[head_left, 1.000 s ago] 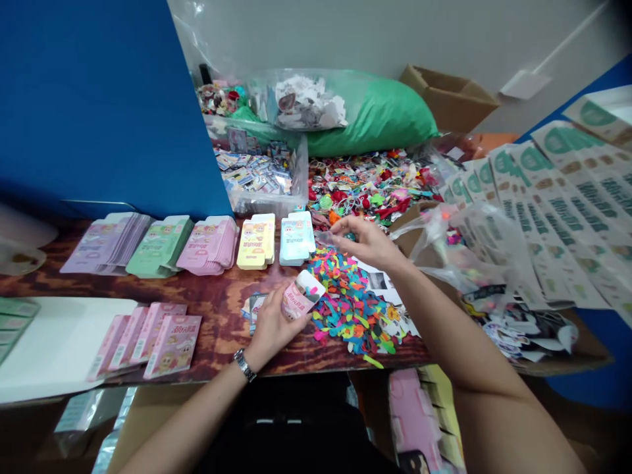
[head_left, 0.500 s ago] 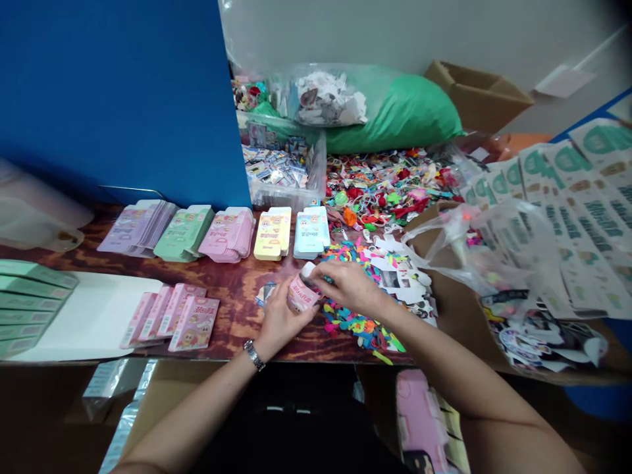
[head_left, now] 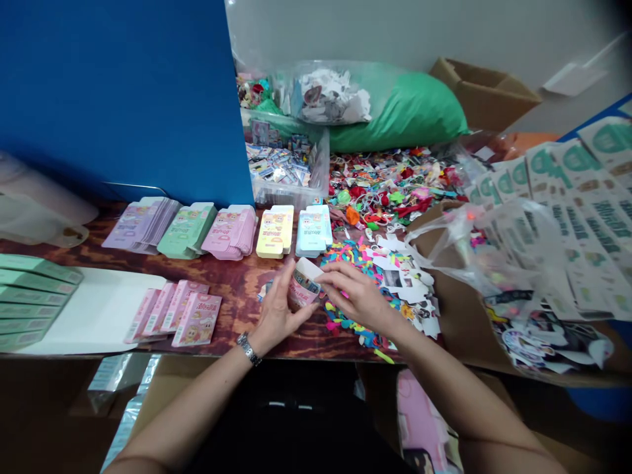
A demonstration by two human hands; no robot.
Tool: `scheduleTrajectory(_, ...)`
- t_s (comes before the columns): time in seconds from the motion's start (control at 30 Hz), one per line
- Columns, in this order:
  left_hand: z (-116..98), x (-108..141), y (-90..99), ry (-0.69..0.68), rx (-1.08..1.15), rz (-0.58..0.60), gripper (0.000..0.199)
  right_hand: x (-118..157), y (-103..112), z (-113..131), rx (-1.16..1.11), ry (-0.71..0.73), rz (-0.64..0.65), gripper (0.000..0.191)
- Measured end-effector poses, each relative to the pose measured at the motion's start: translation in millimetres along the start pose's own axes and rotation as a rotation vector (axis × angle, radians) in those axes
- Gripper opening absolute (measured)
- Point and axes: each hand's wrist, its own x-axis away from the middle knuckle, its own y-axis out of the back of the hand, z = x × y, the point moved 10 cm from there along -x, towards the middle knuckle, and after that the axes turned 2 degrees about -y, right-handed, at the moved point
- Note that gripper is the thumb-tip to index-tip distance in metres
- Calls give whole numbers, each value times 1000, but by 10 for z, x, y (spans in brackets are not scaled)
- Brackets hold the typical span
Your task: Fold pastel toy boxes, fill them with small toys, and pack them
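My left hand [head_left: 277, 308] is wrapped around a small pink carton [head_left: 299, 294], its white top flap raised and its mouth open. Something dark and printed shows inside the opening. My right hand [head_left: 353, 294] has its fingertips together at the carton's right edge; whether a small piece is between them is hidden. Beneath and right of that hand lies a heap of small colourful pieces [head_left: 345, 322]. White cut-outs [head_left: 395, 276] lie beside the heap. Part of a small printed item [head_left: 264, 289] shows behind my left hand.
Stacks of flat purple [head_left: 135, 225], green [head_left: 185, 230], pink [head_left: 228, 232], yellow [head_left: 274, 232] and blue cartons [head_left: 313, 232] line the back. Filled pink boxes [head_left: 197, 320] lean at left, near green boxes [head_left: 34, 303]. A cardboard box [head_left: 454, 322] stands at right.
My right hand has shifted slightly right from over the carton's mouth to its edge. The white flap stands more open, and more of the printed contents shows. The left hand keeps hold.
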Motion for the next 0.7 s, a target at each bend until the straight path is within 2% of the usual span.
scheduleTrajectory(0.13,-147,23,-18,-168,-3,48,67,104,-104,-45,-70,-103,-110,35)
scheduleTrajectory(0.23,-223,60,5,-231,-29,30,68,156,-119,-9,-107,-136,-186,38)
scheduleTrajectory(0.3,-228,63,54,-206,-40,-12,78,157,-119,68,-141,-101,-191,34)
scheduleTrajectory(0.37,-209,51,62,-153,-57,-4,84,140,-123,98,-200,-101,-172,29)
scheduleTrajectory(0.47,-200,37,14,-103,-102,70,86,113,-135,13,-288,-207,-154,21)
scheduleTrajectory(0.6,-159,56,-31,-45,-198,116,89,105,-166,-101,-270,-338,-136,19)
scheduleTrajectory(0.7,-135,91,-70,-41,-278,130,92,94,-172,-28,-217,-285,-120,21)
